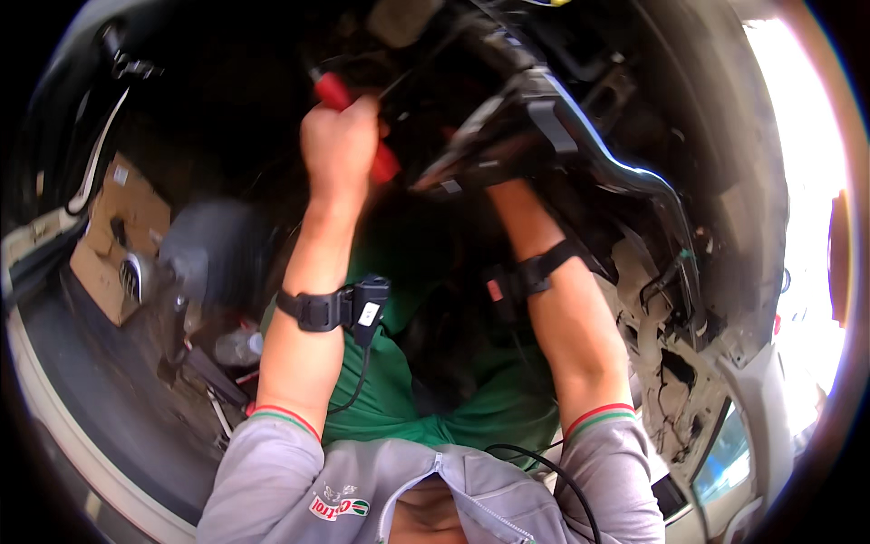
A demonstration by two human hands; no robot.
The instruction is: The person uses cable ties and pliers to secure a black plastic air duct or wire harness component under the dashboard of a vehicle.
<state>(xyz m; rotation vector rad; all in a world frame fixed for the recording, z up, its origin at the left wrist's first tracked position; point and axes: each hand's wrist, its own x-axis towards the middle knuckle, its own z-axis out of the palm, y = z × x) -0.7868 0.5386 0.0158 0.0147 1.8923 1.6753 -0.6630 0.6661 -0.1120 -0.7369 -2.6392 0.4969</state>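
My left hand is closed around the red handle of a tool. Red shows above and below the fist, blurred by motion, and the tool's far end fades into the dark. My right wrist goes under a blurred dark panel-like part, which hides my right hand, so what it touches cannot be seen. Beside that part, a bent black metal bar runs down to the right. Dark, uncovered car interior lies beyond both arms.
Left of me are a gear lever, torn cardboard, a blurred grey object and a clear plastic bottle. A stripped car door with exposed wiring stands to my right. Black cables hang near both forearms.
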